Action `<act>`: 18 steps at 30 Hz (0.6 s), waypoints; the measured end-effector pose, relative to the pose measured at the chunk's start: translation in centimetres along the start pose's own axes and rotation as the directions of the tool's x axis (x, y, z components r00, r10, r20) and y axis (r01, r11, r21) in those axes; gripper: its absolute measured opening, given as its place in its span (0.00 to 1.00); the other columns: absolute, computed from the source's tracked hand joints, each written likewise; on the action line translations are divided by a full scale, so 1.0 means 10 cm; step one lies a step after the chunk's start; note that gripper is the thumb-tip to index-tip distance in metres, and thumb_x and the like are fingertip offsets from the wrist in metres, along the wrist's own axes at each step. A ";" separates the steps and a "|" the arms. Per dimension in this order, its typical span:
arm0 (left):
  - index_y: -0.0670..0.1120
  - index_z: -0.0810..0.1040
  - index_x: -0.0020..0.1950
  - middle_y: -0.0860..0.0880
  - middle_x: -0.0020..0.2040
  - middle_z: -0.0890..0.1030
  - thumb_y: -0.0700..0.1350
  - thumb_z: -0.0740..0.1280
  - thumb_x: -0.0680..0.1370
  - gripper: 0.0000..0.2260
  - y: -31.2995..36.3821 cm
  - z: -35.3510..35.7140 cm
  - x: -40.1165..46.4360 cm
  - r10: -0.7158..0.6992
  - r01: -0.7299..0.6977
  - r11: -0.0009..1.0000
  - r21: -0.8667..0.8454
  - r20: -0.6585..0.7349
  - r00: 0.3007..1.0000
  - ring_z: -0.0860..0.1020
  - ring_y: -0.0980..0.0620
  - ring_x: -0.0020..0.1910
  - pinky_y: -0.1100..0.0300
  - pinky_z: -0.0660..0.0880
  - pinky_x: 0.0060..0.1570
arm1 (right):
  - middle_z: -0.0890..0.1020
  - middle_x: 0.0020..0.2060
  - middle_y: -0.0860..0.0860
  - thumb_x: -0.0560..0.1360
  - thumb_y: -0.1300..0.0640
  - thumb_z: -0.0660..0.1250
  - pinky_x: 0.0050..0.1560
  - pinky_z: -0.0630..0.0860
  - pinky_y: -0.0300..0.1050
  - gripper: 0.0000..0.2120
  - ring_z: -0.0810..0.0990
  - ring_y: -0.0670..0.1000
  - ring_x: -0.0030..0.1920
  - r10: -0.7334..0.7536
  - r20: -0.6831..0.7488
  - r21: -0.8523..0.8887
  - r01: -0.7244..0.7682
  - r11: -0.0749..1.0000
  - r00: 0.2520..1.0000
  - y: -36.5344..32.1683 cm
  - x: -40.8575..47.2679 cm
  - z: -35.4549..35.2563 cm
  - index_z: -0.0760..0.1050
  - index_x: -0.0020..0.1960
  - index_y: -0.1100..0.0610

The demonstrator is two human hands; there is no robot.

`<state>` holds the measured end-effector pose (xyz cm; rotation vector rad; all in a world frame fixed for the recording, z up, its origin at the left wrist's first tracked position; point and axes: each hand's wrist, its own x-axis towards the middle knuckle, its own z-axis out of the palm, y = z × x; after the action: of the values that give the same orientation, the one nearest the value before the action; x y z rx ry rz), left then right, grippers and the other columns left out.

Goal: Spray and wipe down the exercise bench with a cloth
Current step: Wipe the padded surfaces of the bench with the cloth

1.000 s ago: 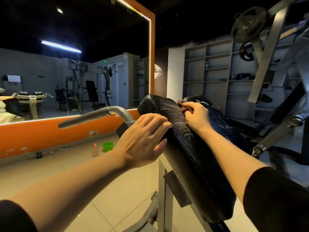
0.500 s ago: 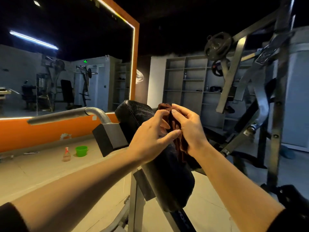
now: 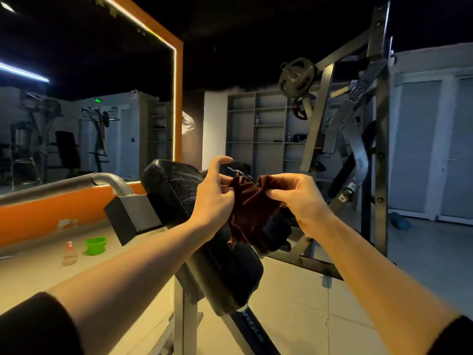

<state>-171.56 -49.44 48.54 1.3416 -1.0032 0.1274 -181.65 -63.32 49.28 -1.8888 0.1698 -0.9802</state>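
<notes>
In the head view, you hold the dark red cloth (image 3: 249, 206) up in front of you with both hands, lifted clear of the black padded bench (image 3: 179, 190) that slopes down and toward you beneath it. Your right hand (image 3: 299, 201) has its grip closed on the cloth's upper right edge, thumb and fingers pinching the fabric. Your left hand (image 3: 213, 198) meets the cloth's left edge; the lower fingers seem to catch the fabric while the forefinger and thumb arch loosely above it, so I take that grip as holding the cloth, though less surely than the right. The cloth hangs bunched between the two hands, its lower end dangling just over the pad.

On the floor (image 3: 38, 272) to the left, near the orange wall base, stand the spray bottle (image 3: 69, 253) and a green cup (image 3: 95, 245), well apart from you. A grey metal handle (image 3: 76, 181) curves off the bench's left side.

My judgement: you are between wiping passes, refolding or spreading the cloth to bring up a fresh face. The next move calls for flattening it into one hand's palm, then pressing it back onto the pad, probably on the lower part nearest you.
</notes>
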 end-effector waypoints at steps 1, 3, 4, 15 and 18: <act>0.54 0.71 0.64 0.49 0.47 0.78 0.30 0.61 0.79 0.21 -0.01 0.00 0.02 0.003 -0.002 1.000 0.025 -0.012 1.000 0.80 0.49 0.50 0.52 0.82 0.47 | 0.85 0.45 0.53 0.74 0.65 0.70 0.43 0.76 0.41 0.09 0.83 0.51 0.48 0.010 -0.040 -0.005 -0.010 1.000 0.999 -0.01 -0.01 -0.04 0.81 0.54 0.59; 0.53 0.76 0.61 0.51 0.51 0.77 0.33 0.61 0.80 0.17 -0.02 0.01 0.05 0.005 -0.005 0.993 0.118 0.003 1.000 0.77 0.51 0.54 0.51 0.79 0.56 | 0.84 0.41 0.53 0.76 0.62 0.69 0.36 0.74 0.37 0.05 0.83 0.49 0.42 0.040 -0.117 0.016 -0.039 0.999 0.992 -0.02 0.00 -0.11 0.81 0.50 0.58; 0.53 0.77 0.61 0.51 0.54 0.75 0.37 0.63 0.80 0.14 -0.02 0.03 0.05 0.018 -0.026 0.988 0.153 0.054 0.998 0.75 0.53 0.56 0.51 0.76 0.60 | 0.84 0.40 0.52 0.76 0.62 0.69 0.34 0.74 0.36 0.03 0.83 0.49 0.40 0.055 -0.149 0.029 -0.051 0.998 0.987 -0.02 0.01 -0.14 0.81 0.49 0.58; 0.53 0.64 0.64 0.45 0.54 0.78 0.31 0.63 0.78 0.23 0.15 0.22 0.00 -0.041 0.071 0.989 -0.133 0.214 0.976 0.81 0.47 0.52 0.54 0.82 0.45 | 0.83 0.47 0.53 0.73 0.53 0.72 0.45 0.75 0.42 0.10 0.81 0.53 0.51 -0.056 -0.114 0.077 0.065 0.995 0.992 -0.23 -0.01 -0.12 0.80 0.52 0.56; 0.51 0.61 0.61 0.42 0.53 0.79 0.34 0.62 0.80 0.18 0.17 0.11 0.03 -0.062 0.109 0.968 -0.227 0.205 0.977 0.83 0.47 0.47 0.56 0.81 0.43 | 0.78 0.58 0.50 0.75 0.54 0.70 0.49 0.76 0.39 0.20 0.79 0.48 0.55 -0.001 0.098 0.062 -0.005 0.998 0.995 -0.23 -0.01 -0.12 0.73 0.66 0.48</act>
<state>-173.01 -50.06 49.93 1.1907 -1.0867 -0.1904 -183.19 -62.89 51.32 -1.8744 0.0822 -0.8793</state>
